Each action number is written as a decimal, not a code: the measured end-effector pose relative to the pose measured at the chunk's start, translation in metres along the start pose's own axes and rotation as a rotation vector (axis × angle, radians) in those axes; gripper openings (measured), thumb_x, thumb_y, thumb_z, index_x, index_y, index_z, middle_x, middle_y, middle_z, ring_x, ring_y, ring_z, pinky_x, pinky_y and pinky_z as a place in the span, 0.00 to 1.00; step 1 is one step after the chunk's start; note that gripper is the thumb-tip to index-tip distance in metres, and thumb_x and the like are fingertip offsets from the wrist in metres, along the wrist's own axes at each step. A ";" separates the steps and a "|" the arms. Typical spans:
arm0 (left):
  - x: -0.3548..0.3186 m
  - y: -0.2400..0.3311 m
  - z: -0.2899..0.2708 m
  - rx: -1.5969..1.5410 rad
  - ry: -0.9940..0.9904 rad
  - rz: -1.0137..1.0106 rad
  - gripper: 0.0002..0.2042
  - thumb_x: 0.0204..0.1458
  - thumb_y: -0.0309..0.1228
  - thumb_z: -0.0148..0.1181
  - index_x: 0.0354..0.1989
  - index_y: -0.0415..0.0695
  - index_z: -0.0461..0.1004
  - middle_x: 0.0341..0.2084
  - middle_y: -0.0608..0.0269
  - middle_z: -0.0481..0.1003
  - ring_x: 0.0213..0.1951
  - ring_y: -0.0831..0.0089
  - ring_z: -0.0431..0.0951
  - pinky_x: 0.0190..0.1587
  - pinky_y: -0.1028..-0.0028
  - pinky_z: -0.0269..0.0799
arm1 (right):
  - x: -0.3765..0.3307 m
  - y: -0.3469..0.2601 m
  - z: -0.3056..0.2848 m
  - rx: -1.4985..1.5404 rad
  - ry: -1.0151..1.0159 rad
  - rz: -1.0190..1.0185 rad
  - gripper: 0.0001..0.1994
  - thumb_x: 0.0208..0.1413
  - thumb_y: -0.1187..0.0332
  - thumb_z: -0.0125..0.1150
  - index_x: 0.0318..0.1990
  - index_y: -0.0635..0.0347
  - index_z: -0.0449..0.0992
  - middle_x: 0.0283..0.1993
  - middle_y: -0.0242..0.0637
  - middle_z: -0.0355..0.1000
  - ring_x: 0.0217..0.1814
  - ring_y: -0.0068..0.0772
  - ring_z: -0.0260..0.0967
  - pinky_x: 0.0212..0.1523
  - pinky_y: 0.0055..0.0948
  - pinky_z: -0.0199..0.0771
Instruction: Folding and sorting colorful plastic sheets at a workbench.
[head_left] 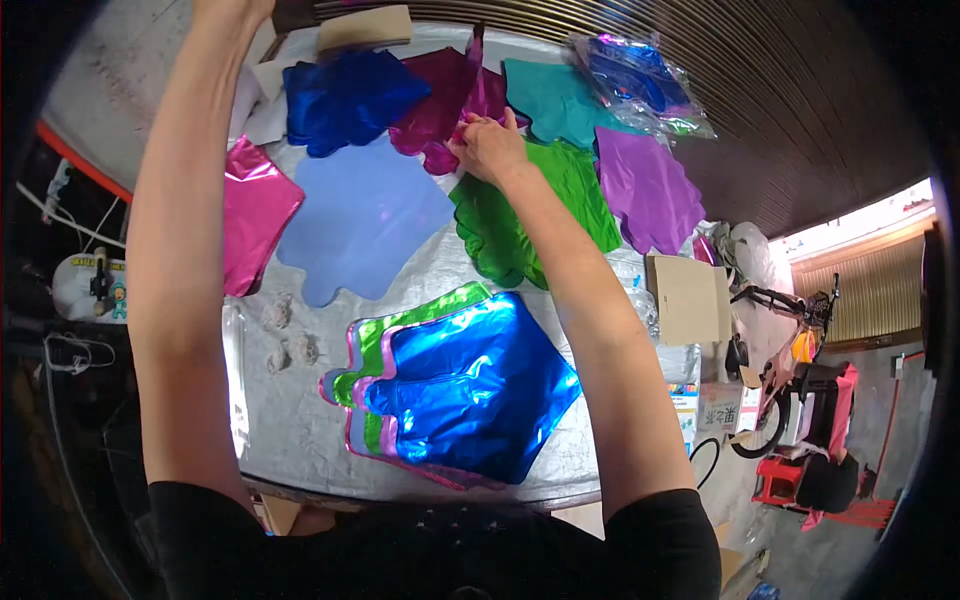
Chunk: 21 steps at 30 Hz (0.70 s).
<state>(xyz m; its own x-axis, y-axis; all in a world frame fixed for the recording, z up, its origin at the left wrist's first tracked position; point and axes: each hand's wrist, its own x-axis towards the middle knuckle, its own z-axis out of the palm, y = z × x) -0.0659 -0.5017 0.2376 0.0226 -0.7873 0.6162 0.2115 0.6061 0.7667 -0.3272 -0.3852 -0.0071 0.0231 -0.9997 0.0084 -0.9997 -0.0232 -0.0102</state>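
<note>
Overhead, foil-strewn silver table (300,440), cluttered workshop.

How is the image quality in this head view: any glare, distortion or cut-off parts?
Head view: strong fisheye bending, with a dark rim at the corners; glare streaks on the blue foil sheet nearest the person; bright daylight blows out the far right edge; the left hand is cut off by the top edge; the right hand on the magenta foil sheet is sharp.

Both arms outstretched, right grip (487,146) pinched, left grip (232,8) mostly out of frame.
</note>
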 end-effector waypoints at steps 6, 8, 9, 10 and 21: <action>-0.095 0.028 -0.035 -0.037 -0.272 -0.352 0.15 0.58 0.29 0.67 0.53 0.42 0.81 0.42 0.65 0.84 0.39 0.73 0.84 0.44 0.74 0.78 | -0.060 -0.010 -0.029 0.252 0.410 -0.118 0.21 0.66 0.57 0.55 0.62 0.54 0.76 0.62 0.42 0.75 0.66 0.40 0.71 0.70 0.56 0.59; -0.124 0.048 -0.040 0.010 -0.253 -0.319 0.15 0.58 0.28 0.66 0.53 0.42 0.81 0.43 0.65 0.83 0.40 0.73 0.83 0.45 0.74 0.78 | -0.100 -0.016 -0.064 0.688 0.228 -0.179 0.21 0.66 0.59 0.56 0.61 0.60 0.75 0.55 0.44 0.79 0.61 0.40 0.76 0.64 0.49 0.70; -0.143 0.062 -0.042 0.059 -0.241 -0.287 0.14 0.59 0.28 0.66 0.53 0.41 0.81 0.44 0.66 0.82 0.41 0.73 0.82 0.46 0.74 0.77 | -0.122 -0.017 -0.075 0.684 0.225 -0.180 0.21 0.66 0.59 0.56 0.61 0.60 0.75 0.55 0.44 0.79 0.61 0.40 0.76 0.64 0.49 0.70; -0.162 0.075 -0.043 0.108 -0.229 -0.255 0.14 0.60 0.28 0.65 0.53 0.41 0.81 0.45 0.67 0.82 0.42 0.73 0.82 0.47 0.74 0.77 | -0.148 -0.016 -0.085 0.804 0.145 -0.184 0.21 0.67 0.60 0.55 0.62 0.62 0.74 0.54 0.44 0.80 0.58 0.41 0.77 0.61 0.44 0.73; -0.410 0.151 -0.015 0.578 -0.939 0.682 0.19 0.52 0.26 0.56 0.53 0.53 0.80 0.36 0.64 0.71 0.42 0.64 0.75 0.50 0.65 0.70 | -0.406 -0.031 -0.088 2.087 -0.250 0.231 0.36 0.69 0.40 0.47 0.67 0.67 0.64 0.59 0.47 0.74 0.57 0.41 0.75 0.55 0.40 0.78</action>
<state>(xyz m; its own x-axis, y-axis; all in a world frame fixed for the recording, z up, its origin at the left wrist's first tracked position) -0.0281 -0.0894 0.0982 -0.7815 -0.0652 0.6205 -0.0268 0.9971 0.0710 -0.3069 0.0224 0.0782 0.1086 -0.9607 -0.2555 0.4985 0.2750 -0.8221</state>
